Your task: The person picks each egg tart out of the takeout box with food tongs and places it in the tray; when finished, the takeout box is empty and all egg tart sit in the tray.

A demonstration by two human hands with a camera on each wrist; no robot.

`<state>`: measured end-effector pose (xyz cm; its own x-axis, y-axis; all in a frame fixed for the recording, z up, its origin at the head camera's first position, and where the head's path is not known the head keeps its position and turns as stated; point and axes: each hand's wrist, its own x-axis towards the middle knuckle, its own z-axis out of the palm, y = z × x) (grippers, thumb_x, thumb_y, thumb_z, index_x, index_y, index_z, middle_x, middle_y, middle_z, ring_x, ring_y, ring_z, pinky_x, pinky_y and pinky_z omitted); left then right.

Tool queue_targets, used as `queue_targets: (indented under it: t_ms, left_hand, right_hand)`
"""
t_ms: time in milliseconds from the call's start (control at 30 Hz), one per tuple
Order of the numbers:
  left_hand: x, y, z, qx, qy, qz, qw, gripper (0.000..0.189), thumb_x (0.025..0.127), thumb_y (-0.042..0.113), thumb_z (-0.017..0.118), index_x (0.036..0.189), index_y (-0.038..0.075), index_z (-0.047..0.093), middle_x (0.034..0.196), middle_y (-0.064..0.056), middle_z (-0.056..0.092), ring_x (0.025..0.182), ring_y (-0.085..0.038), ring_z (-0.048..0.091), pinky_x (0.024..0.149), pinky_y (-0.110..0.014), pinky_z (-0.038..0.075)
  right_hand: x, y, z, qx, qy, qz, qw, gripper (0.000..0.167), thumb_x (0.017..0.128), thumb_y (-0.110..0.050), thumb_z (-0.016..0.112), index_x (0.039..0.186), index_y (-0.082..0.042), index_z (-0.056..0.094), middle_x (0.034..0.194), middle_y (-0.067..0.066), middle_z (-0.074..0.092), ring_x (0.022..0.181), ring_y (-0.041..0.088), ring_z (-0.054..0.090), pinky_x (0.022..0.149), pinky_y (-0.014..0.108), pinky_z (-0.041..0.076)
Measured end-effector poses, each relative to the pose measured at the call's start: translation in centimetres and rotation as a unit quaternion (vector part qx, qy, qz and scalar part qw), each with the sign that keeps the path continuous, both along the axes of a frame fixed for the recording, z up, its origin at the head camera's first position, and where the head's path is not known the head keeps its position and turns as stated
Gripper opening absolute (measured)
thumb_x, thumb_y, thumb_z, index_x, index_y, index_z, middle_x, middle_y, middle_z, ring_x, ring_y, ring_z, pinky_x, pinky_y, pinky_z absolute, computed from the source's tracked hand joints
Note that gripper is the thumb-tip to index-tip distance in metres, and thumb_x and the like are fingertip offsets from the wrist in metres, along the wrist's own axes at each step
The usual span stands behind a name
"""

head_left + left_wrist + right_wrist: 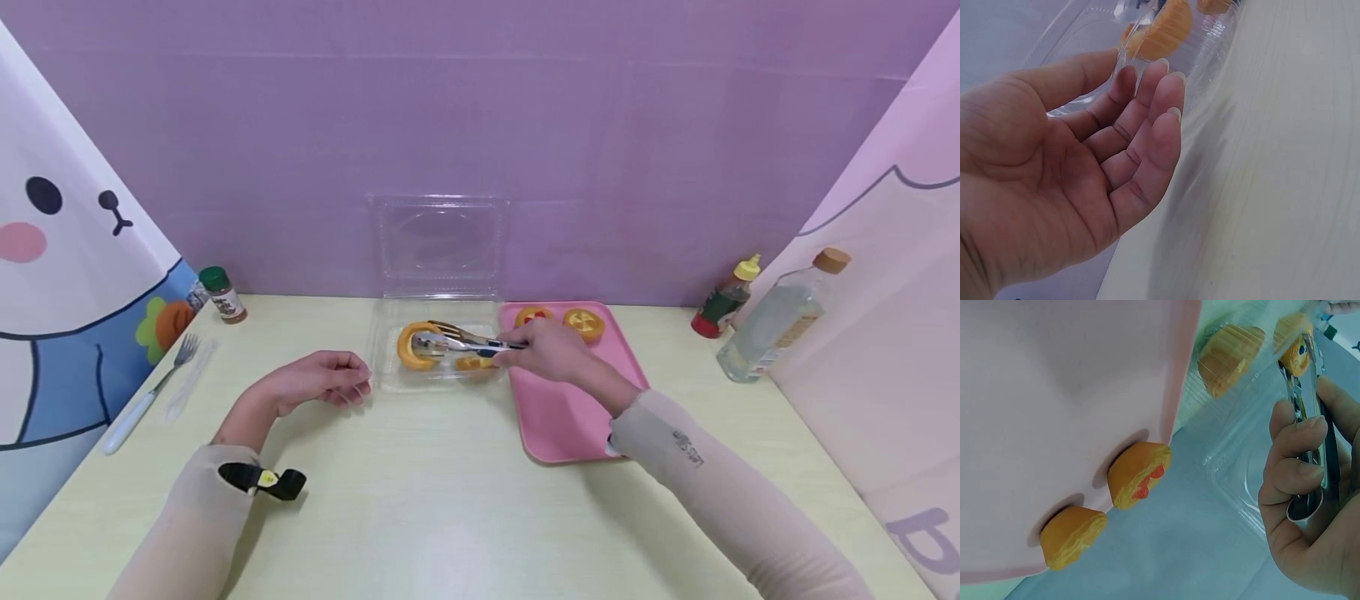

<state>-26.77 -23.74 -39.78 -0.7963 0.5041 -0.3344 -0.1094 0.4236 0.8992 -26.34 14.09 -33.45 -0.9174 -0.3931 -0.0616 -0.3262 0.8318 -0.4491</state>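
Right hand (551, 350) squeezes tongs (457, 340) on the ring pastry (417, 345); left hand (318, 381) relaxed, empty; weak pinch risks dropping it

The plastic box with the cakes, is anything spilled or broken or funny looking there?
Nothing stands out. The clear plastic box sits flat on the table with its lid standing open. The right hand holds metal tongs around an orange pastry inside it. Two tarts sit neatly on the pink tray. No crumbs or spills show.
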Motion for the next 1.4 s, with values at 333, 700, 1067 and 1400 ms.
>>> queue_targets:
  t_ms: [333, 700, 1067, 1400]
  left_hand:
    - [0.0, 0.0, 0.0, 0.007, 0.004, -0.004, 1.0, 0.036, 0.104, 0.024, 0.054, 0.122, -0.008, 0.052, 0.11, -0.015, 0.065, 0.096, -0.022, 0.066, 0.086, -0.035, 0.057]
    - [-0.1, -0.2, -0.2, 0.009, 0.005, -0.008, 0.9999, 0.038, 0.104, 0.026, 0.055, 0.121, -0.007, 0.053, 0.113, -0.018, 0.064, 0.098, -0.024, 0.065, 0.086, -0.036, 0.057]
    - [0.1, -0.1, 0.1, 0.01, 0.006, -0.009, 0.9999, 0.038, 0.104, 0.026, 0.055, 0.121, -0.008, 0.052, 0.113, -0.018, 0.064, 0.097, -0.024, 0.065, 0.086, -0.036, 0.057]
    - [0.1, -0.2, 0.1, 0.011, 0.004, -0.011, 0.9999, 0.039, 0.103, 0.026, 0.056, 0.122, -0.008, 0.052, 0.112, -0.017, 0.064, 0.098, -0.023, 0.065, 0.086, -0.035, 0.057]
  right_hand:
    - [0.8, 2.0, 1.7, -0.039, -0.016, -0.014, 0.999, 0.036, 0.092, -0.036, 0.073, 0.123, -0.02, 0.073, 0.07, -0.002, 0.059, 0.056, 0.012, 0.042, 0.053, 0.026, 0.035]
    - [1.3, 5.0, 3.3, -0.064, -0.043, -0.038, 0.9963, 0.027, 0.094, -0.032, 0.071, 0.117, -0.021, 0.075, 0.083, 0.005, 0.064, 0.054, 0.015, 0.049, 0.048, 0.027, 0.042]
    - [2.2, 9.2, 4.2, -0.066, -0.039, -0.069, 0.9947, 0.04, 0.093, -0.036, 0.071, 0.128, -0.017, 0.07, 0.08, 0.007, 0.062, 0.051, 0.014, 0.045, 0.045, 0.027, 0.04]
    - [3.4, 12.6, 4.2, -0.071, -0.038, -0.091, 0.9926, 0.042, 0.093, -0.041, 0.071, 0.127, -0.017, 0.07, 0.076, 0.006, 0.056, 0.048, 0.015, 0.043, 0.045, 0.029, 0.039]
